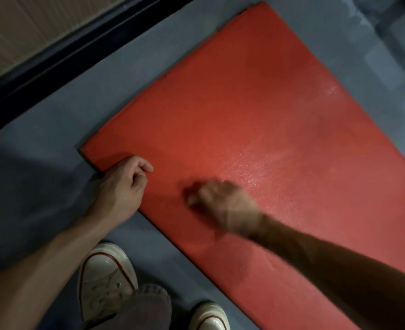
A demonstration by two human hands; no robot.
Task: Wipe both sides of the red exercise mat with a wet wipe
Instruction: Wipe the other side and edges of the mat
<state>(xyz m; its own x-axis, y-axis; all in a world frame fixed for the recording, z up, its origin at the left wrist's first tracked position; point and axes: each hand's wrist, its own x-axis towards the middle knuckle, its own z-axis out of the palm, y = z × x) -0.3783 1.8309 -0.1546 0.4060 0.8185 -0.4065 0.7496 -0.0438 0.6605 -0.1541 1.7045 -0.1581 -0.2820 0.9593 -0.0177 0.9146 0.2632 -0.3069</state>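
Red exercise mat (pixel 256 110) lies flat on the grey floor (pixel 42 163). Left hand (pixel 121 184) grips the mat's near edge by its corner; right hand (pixel 222 203), blurred, presses down mid-mat. White sneakers (pixel 106 275) stand just beside the edge.

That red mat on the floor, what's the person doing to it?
Someone is crouched at one end of a red mat lying flat on a grey floor. Their left hand rests on the near edge by the corner, fingers curled, steadying it. Their right hand is on the mat's surface, blurred as if mid-rub, with something pale under the fingers, probably a wipe, though it's too blurry to be sure. Shiny streaks beyond that hand look damp. White sneakers show below.
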